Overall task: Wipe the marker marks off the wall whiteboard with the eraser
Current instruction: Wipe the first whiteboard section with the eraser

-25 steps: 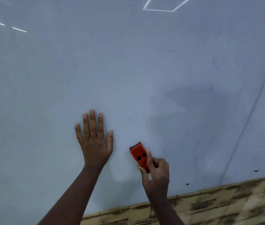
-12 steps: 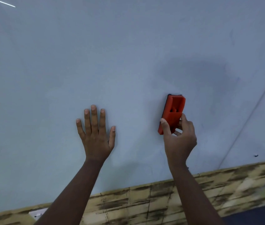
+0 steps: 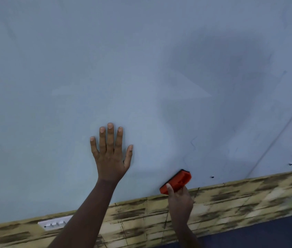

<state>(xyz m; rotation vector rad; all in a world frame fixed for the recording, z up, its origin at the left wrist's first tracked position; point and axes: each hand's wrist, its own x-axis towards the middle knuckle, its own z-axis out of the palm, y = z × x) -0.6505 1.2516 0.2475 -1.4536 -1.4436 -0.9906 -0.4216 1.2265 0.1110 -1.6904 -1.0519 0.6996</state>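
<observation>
With the left hand spread flat on the whiteboard and the right hand clamped on the orange eraser low at the board's bottom edge, a tilted eraser could skip the faint zigzag mark just above it.

Orange eraser tilted, pressed flat against whiteboard near its bottom edge. Faint zigzag marker marks remain just above it.

Two hands, one eraser, one whiteboard
</observation>
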